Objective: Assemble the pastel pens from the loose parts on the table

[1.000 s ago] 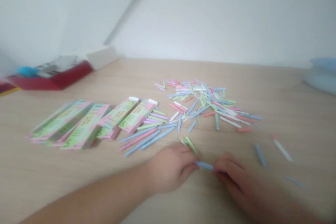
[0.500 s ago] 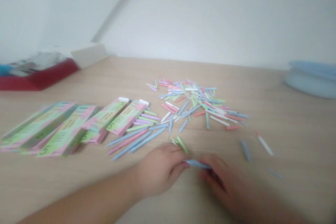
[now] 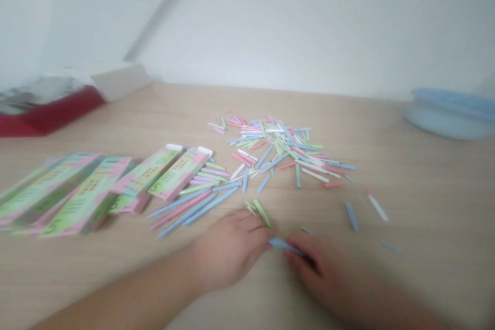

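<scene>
**Both hands on one blue stick, at the table's near edge**

Observed from the head camera; the frame was soft with blur throughout. The work in hand was the handling of a single short blue stick [image 3: 285, 246], which lay between the two hands, above the near part of a light wooden table [image 3: 421, 283]. The left hand [image 3: 229, 252] held one end and the right hand [image 3: 323, 268] the other. The fingers of both hands were closed on the stick in a light pinch, not clenched into fists. Blur hid the exact placing of each fingertip, and I could not tell whether the stick was bent or only held.

Two small green sticks [image 3: 262, 213] lay just beyond the left hand's fingers, apart from it. A tiny blue bit [image 3: 305, 230] lay just beyond the right hand.

Further out, a loose heap of thin pastel sticks [image 3: 278, 147] in blue, pink, green and white lay on the table. A fan of longer blue and pink sticks [image 3: 193, 211] lay to its left, beside a row of pink-and-green packets [image 3: 77, 193]. Separate sticks lay to the right, including a blue one [image 3: 351, 216] and a white one with a pink tip [image 3: 377, 207].

At the far edge stood a pale blue tub [image 3: 450, 116] on the right and a red box [image 3: 46, 113] on the left. With both hands on the stick, neither was free.
</scene>
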A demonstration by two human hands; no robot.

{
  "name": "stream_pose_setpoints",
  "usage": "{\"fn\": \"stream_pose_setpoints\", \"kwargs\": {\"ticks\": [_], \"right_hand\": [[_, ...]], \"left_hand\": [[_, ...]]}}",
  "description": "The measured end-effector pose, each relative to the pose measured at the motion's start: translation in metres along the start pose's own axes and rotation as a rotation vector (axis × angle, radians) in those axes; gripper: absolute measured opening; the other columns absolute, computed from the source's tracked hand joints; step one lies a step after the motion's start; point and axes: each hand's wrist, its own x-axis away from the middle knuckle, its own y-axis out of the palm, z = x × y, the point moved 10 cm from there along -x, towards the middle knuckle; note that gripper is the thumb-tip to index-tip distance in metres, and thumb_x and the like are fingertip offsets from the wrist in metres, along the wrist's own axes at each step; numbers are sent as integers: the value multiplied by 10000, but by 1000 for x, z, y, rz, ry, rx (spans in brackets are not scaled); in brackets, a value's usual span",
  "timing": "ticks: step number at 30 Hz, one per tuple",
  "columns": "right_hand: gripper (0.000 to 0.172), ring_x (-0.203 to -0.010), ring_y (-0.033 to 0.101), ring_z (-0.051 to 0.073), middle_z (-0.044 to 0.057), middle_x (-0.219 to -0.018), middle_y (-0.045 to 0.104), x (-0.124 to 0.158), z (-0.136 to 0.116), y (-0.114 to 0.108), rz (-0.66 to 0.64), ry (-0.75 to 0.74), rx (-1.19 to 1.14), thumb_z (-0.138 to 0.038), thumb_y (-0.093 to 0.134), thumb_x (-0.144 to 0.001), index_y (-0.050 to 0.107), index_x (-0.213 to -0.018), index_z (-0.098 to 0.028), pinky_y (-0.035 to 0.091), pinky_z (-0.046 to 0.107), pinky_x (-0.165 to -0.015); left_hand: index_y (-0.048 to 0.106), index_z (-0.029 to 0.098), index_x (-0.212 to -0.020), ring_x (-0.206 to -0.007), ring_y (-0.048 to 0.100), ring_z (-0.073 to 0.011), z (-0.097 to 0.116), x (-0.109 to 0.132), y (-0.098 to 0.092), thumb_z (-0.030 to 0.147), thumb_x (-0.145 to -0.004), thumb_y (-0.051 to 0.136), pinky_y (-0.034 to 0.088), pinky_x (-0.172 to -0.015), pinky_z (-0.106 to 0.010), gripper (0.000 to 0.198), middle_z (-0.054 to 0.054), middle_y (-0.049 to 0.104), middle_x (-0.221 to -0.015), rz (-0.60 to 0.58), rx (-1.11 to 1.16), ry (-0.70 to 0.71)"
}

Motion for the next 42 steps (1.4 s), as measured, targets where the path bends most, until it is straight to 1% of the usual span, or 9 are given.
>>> {"fn": "stream_pose_setpoints", "kwargs": {"ticks": [3,7,11,13,19,23,27,29,42], "right_hand": [[212,-755,656,207,13,-877,736,-1,5,8,-63,42,-80,-400,588,-981,708,-1082,-258,487,342,-690],[480,-791,652,179,50,-1059,694,-1,19,3,40,88,-190,-425,530,-1019,489,-1456,-230,532,358,-773],[485,-791,646,160,70,-1138,660,2,25,2,67,72,-222,-425,491,-1046,438,-1485,-226,546,362,-799],[471,-777,641,156,69,-1135,660,3,26,2,62,52,-203,-409,498,-1043,452,-1475,-226,544,364,-801],[479,-809,648,177,80,-1122,676,4,31,4,45,14,-140,-402,493,-1043,463,-1481,-211,540,391,-841],[465,-872,654,200,81,-1108,685,4,30,5,48,-19,-98,-381,499,-1039,486,-1474,-218,536,401,-865],[465,-981,663,227,104,-1150,687,3,25,4,42,-42,-82,-348,510,-1026,497,-1466,-198,537,415,-909],[453,-1029,665,239,112,-1171,691,3,23,4,34,-45,-68,-339,515,-1022,513,-1452,-198,536,426,-935],[407,-1244,633,261,130,-1360,663,3,13,4,65,-144,34,-315,491,-1038,553,-1421,-193,511,472,-1085]], "left_hand": [[663,218,-1139,-1041,646,-273,-6,0,-7,313,-1073,429,505,-942,-457,261,-76,706,-1073,-2,-156,-76],[660,194,-1112,-1055,627,-301,-44,12,-35,338,-1074,403,487,-955,-479,297,-118,681,-1077,50,-353,-366],[561,192,-1419,-1184,593,-387,-87,38,-57,551,-1012,493,470,-996,-541,546,-176,650,-1249,13,-509,-565],[563,211,-1444,-1222,582,-433,-110,53,-62,647,-973,496,478,-974,-570,645,-205,617,-1322,-27,-568,-684],[524,241,-1516,-1234,580,-478,-143,72,-63,594,-997,394,472,-948,-643,641,-215,558,-1434,-58,-567,-835],[505,179,-1532,-1250,557,-492,-135,68,-69,520,-999,413,449,-957,-662,640,-231,525,-1494,21,-641,-825],[541,240,-1498,-1285,540,-389,-101,34,-56,383,-1018,472,406,-1046,-550,506,-140,585,-1472,96,-674,-528],[617,255,-1417,-1227,575,-361,-92,22,-45,351,-1044,452,412,-1001,-519,419,-113,645,-1406,95,-664,-462],[707,245,-1206,-1118,600,-346,-92,11,-33,325,-1060,479,384,-931,-508,282,-100,721,-1194,104,-624,-455]]}}
